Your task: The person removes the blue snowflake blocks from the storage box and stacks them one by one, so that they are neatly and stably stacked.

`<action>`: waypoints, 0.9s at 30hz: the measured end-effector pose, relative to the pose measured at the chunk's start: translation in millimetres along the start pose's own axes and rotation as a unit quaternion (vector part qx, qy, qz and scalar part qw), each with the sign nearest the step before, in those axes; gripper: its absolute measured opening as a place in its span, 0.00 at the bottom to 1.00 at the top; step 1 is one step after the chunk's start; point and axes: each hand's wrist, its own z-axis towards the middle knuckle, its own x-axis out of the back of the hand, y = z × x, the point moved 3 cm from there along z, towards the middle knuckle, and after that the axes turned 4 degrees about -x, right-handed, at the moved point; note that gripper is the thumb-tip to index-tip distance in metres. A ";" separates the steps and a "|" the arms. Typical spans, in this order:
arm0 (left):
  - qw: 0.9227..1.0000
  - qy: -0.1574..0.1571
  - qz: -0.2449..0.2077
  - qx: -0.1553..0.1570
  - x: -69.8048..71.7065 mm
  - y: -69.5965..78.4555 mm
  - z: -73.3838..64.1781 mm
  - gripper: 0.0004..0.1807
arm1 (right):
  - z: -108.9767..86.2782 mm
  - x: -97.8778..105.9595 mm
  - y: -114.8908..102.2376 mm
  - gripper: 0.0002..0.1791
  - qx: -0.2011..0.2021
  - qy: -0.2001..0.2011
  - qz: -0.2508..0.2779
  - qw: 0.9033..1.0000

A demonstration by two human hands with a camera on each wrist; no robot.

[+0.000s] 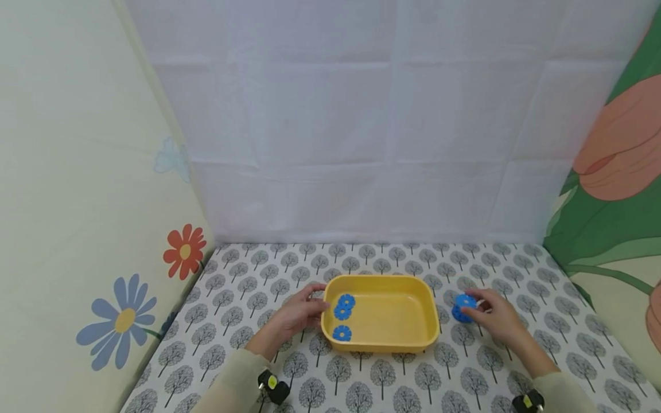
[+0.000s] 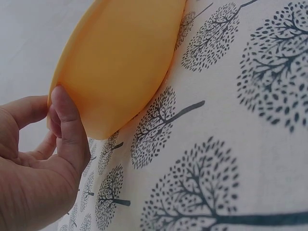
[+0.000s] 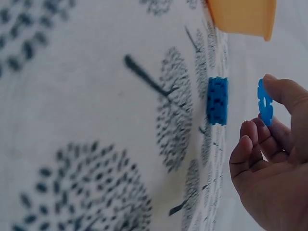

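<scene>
A yellow rectangular tray [image 1: 392, 321] sits on the cloth, with several blue notched discs [image 1: 342, 333] lying along its left end. My left hand [image 1: 301, 312] grips the tray's left rim, thumb on the near side in the left wrist view, where the tray's outer wall [image 2: 125, 62] fills the top. Off the tray's right side, my right hand [image 1: 496, 314] pinches one blue notched disc [image 3: 265, 102] with a hole in its middle. That disc is held above a short stack of similar blue discs [image 3: 217, 101] standing on the cloth, with a gap between them.
White cloth printed with dark trees [image 1: 338, 367] covers the table. A white sheet [image 1: 361, 143] hangs behind it. Flower-printed panels stand at the left [image 1: 77, 201] and right [image 1: 619, 229]. Each wrist wears a small black device [image 1: 273, 387].
</scene>
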 end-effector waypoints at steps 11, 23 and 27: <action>1.000 0.009 0.002 0.012 1.0 -0.8 1.8 0.30 | 2.9 -4.6 14.2 0.30 -0.014 -0.028 -0.012 0.999; 1.000 0.001 -0.004 0.010 1.5 -2.3 2.2 0.31 | 6.9 -8.1 13.9 0.30 -0.016 -0.046 -0.026 0.998; 1.000 0.003 -0.001 0.011 1.7 -1.7 2.3 0.31 | 6.3 -8.3 13.1 0.29 -0.014 -0.049 -0.026 0.998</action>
